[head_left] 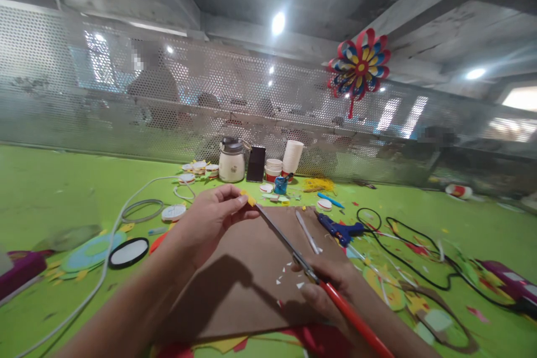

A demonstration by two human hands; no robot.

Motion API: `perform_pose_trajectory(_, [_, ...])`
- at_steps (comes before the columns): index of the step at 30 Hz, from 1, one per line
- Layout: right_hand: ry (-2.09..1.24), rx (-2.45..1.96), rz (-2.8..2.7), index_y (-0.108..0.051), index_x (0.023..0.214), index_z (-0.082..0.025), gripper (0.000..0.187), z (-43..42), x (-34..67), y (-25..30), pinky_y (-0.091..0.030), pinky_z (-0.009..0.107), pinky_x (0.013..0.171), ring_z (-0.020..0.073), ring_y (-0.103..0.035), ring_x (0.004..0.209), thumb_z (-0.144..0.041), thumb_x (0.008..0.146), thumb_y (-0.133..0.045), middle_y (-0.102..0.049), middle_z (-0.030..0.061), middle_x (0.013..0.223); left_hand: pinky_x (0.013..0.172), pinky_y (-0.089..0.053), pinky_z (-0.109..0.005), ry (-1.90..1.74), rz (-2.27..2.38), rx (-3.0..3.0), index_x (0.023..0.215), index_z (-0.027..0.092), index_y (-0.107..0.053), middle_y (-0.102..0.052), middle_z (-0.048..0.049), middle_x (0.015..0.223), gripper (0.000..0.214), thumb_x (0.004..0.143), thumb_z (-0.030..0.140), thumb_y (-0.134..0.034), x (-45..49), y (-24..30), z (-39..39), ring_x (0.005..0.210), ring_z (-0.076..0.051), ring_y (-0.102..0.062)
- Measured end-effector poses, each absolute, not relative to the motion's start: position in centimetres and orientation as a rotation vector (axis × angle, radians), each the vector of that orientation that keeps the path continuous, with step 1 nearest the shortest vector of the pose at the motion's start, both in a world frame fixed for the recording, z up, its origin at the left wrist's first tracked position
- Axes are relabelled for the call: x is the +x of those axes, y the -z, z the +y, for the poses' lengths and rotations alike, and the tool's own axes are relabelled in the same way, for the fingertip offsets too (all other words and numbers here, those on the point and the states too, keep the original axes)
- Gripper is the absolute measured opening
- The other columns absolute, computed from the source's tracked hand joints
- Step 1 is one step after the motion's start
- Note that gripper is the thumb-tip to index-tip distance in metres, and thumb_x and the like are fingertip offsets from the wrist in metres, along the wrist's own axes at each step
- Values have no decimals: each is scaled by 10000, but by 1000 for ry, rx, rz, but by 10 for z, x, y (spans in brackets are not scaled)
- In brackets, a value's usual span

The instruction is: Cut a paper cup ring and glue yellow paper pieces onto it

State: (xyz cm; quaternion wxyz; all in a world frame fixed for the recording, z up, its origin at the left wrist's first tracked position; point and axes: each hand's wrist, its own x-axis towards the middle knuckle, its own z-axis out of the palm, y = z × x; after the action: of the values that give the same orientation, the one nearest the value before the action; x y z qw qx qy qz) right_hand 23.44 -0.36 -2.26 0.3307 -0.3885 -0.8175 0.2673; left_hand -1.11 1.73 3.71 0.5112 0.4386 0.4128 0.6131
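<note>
My left hand (220, 210) pinches a small yellow piece of paper (248, 198) between thumb and fingers, above the far edge of a brown cardboard sheet (251, 302). In my right hand (331, 285) is a pair of scissors (289, 246) with a red handle. Their long metal blades point up and left, and the tips reach the yellow piece; whether they are cutting into it I cannot tell. A white pen-like tool (307, 231) lies on the cardboard near small white scraps (283, 274).
A blue glue gun (340, 229) with a black cord lies right of the cardboard. A white cable (109, 251) crosses the left side. Behind stand a jar (231, 162), a phone (255, 164) and paper cups (292, 156). Paper scraps cover the green table (482, 229).
</note>
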Motion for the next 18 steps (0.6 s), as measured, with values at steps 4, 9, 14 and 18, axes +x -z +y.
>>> perform_pose_trajectory(4, [-698,-1028,-2175,-763,1108,-257,403,-4,235,22,-525,334,555,211,-635,545,-542,898,-572,-668,37,610,835,-554,-334,-1465,979,1062,636,138,-654,-683,-46,700,126,712,150,-754,-12,-36,17,699,-163,-664])
perform_pose_trajectory(9, [-679,-1030,-2197,-771,1097,-245,427,-3,235,18,-513,338,548,226,-639,571,-559,890,-567,-675,52,635,795,-559,-302,-1466,987,1031,634,130,-661,-681,-42,684,107,715,128,-732,-11,-37,17,672,-152,-667])
perform_pose_trajectory(14, [-680,-1035,-2180,-771,1031,-236,421,-3,234,19,-435,291,483,196,-569,514,-573,873,-572,-626,33,584,784,-560,-293,-1471,967,1040,622,135,-664,-675,-33,678,117,688,146,-760,-11,-36,18,674,-145,-660])
perform_pose_trajectory(18, [-782,-1102,-2192,-747,1034,-182,489,-4,233,23,-368,253,492,149,-486,513,-597,878,-541,-578,2,553,787,-560,-300,-1472,954,1047,628,140,-669,-679,-32,693,115,683,160,-768,-12,-35,18,691,-150,-660])
